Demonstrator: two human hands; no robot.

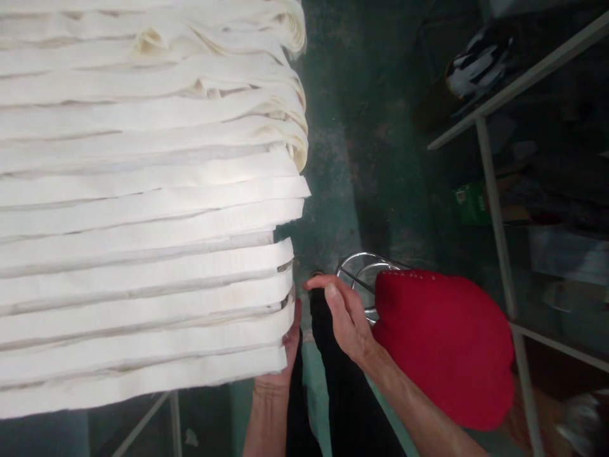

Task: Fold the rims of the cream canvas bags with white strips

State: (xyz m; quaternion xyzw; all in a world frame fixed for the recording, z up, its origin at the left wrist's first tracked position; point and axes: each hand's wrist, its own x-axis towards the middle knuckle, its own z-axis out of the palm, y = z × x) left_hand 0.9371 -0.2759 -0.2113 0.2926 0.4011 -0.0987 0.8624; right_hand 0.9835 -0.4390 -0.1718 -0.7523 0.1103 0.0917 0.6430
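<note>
i'm seeing near white cloth strips (190, 376) lying straight, far ones (95, 60) looking unfinished; right hand (349, 317) hanging loose, empty; can't tell left hand (294, 343) grip.

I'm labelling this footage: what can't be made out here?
In the head view:
Left hand: its grip is hidden by the white strips.
White strips: cut off by the left edge.
Metal frame: partly covered by the red seat.
Clutter at right: dark and blurred.

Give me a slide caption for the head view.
Left hand at the ends of pale strips, right hand apart from them, near a red seat.
</note>
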